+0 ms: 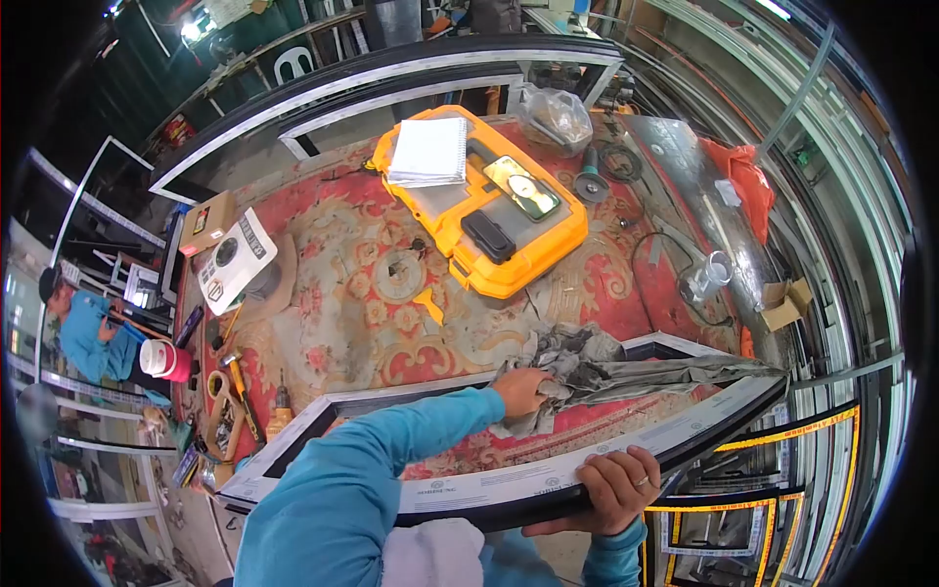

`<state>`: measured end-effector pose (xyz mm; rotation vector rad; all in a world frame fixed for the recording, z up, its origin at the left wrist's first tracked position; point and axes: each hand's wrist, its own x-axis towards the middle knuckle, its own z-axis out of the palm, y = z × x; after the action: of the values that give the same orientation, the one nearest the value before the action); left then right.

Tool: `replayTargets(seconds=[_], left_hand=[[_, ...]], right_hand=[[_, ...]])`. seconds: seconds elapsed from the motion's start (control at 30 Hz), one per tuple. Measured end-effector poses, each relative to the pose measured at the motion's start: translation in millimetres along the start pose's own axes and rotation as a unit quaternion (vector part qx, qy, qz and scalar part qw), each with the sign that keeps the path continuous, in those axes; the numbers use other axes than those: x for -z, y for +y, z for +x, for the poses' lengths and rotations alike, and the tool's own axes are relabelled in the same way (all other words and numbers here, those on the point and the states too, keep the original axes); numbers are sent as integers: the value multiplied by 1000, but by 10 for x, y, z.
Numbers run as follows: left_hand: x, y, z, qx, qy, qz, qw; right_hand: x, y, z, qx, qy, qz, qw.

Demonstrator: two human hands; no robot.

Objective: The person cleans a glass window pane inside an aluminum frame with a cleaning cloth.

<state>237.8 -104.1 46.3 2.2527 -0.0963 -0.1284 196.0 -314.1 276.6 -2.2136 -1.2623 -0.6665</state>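
My left hand (523, 391) reaches across a white-faced, black-edged window frame (430, 496), its fingers closed on a crumpled grey rag (577, 362). The rag stretches right, over the far bar to the frame's right corner. My right hand (616, 489) is wrapped around the near bar, fingers over the top edge and thumb below. A ring shows on one finger. The frame lies over the near part of a red patterned carpet (362, 293) that covers the work table. Both sleeves are blue.
An orange tool case (533, 264) bears a notebook (427, 150), a phone (523, 188) and a black case (487, 237). An angle grinder (591, 178) lies behind it. At left are a hammer (241, 386), a drill (281, 411) and a person (93, 333). Metal profiles (831, 147) line the right side.
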Motion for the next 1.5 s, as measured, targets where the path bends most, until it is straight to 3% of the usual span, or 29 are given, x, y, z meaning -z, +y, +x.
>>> replayTargets(seconds=[0.17, 0.2, 0.23, 0.3, 0.37, 0.43, 0.47, 0.53, 0.6, 0.67, 0.73, 0.8, 0.83, 0.9, 0.97, 1.03, 1.17, 1.2, 1.27, 1.37, 1.4, 1.43, 1.47, 1.5], left_hand=[[521, 247, -63, 48, -92, -94, 990], [677, 259, 6, 39, -93, -202, 974], [827, 307, 80, 30, -94, -307, 947], [955, 492, 299, 40, -31, -579, 814], [1370, 985, 434, 66, -75, -701, 706], [1429, 1251, 761, 44, -76, -719, 690], [1423, 1357, 939, 45, -83, -719, 689], [1353, 1593, 1290, -159, -86, -530, 829], [1328, 2112, 1479, -208, -116, -273, 932], [984, 2539, 1645, -242, -184, -300, 904], [424, 2812, 1909, -278, -217, -231, 907], [-152, 3002, 2203, -310, -158, -230, 909], [-66, 3067, 2222, -309, -158, -222, 911], [234, 3384, 2042, -166, -326, -55, 929], [201, 3456, 1980, -151, -334, -3, 930], [87, 3460, 2033, -197, -347, 77, 914], [78, 3428, 2149, -184, -404, 79, 892], [44, 3411, 2137, -187, -336, 101, 917], [54, 3412, 2138, -182, -312, 85, 928], [-29, 3299, 2174, -346, -296, 94, 885], [38, 3260, 2188, -342, -308, 69, 885], [99, 3135, 2259, -512, -264, 61, 815], [214, 3103, 2259, -362, -279, -49, 888], [317, 3081, 2277, -193, -284, -151, 927]], right_hand=[[19, -43, 15, 2, 6, -6, 1000], [26, -49, 10, 1, 5, -10, 1000], [28, -58, 8, -5, 2, -4, 1000], [18, -58, -1, -12, -2, 0, 1000], [23, -43, -20, 9, -3, -13, 1000], [47, -41, -16, -4, -5, -1, 1000], [56, -42, -13, -14, -6, 16, 1000], [69, -40, -5, -22, -12, 16, 1000], [81, -33, 9, -32, -19, 16, 999], [58, -15, 66, -21, -9, 5, 1000], [35, 4, 102, -16, -1, 8, 1000], [61, 14, 95, -10, -4, 17, 1000], [57, 43, 73, -6, -4, 24, 1000], [46, 35, -42, -14, 4, 32, 999], [78, 26, -105, -12, -2, 28, 1000], [91, 25, -151, -9, -3, 24, 1000], [111, 31, -194, 5, -7, 18, 1000], [110, 37, -202, 1, -7, 11, 1000], [107, 52, -213, 11, 2, 19, 1000], [55, 42, -223, -9, 43, 38, 998], [57, 44, -213, -25, 42, 18, 999], [59, 50, -196, -16, 44, 32, 998], [64, 54, -194, -3, 48, 47, 998], [66, 51, -211, -11, 51, 34, 998]])
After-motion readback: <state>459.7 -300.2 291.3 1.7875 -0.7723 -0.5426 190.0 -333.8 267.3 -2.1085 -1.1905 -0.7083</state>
